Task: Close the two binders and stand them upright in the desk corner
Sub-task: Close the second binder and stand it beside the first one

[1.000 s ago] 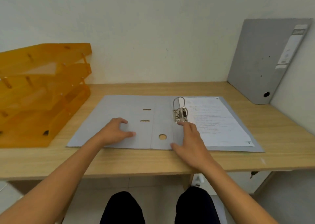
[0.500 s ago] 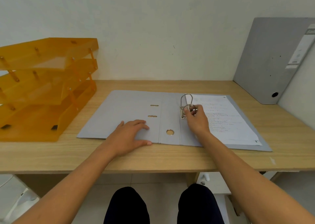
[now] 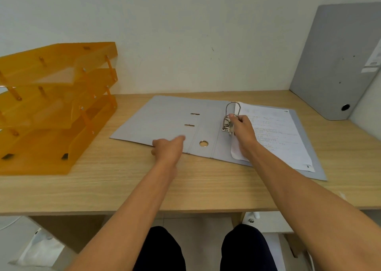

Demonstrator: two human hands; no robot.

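Note:
A grey binder [image 3: 171, 120] lies open and flat on the wooden desk [image 3: 123, 188], its metal ring mechanism [image 3: 229, 116] upright beside a stack of printed sheets [image 3: 274, 134]. My right hand [image 3: 242, 132] is closed on the near ring and lever of that mechanism. My left hand [image 3: 168, 150] rests at the front edge of the left cover, fingers curled with the thumb under the edge. A second grey binder [image 3: 338, 64] is closed and stands upright in the far right corner, leaning on the wall.
An orange three-tier letter tray [image 3: 53, 105] takes up the left of the desk. White walls close off the back and right side. My knees show below the desk's front edge.
My right hand moved from the binder's front edge up onto the ring mechanism and closed on it. My left hand slid right and back to the cover's front edge. The binder has turned slightly.

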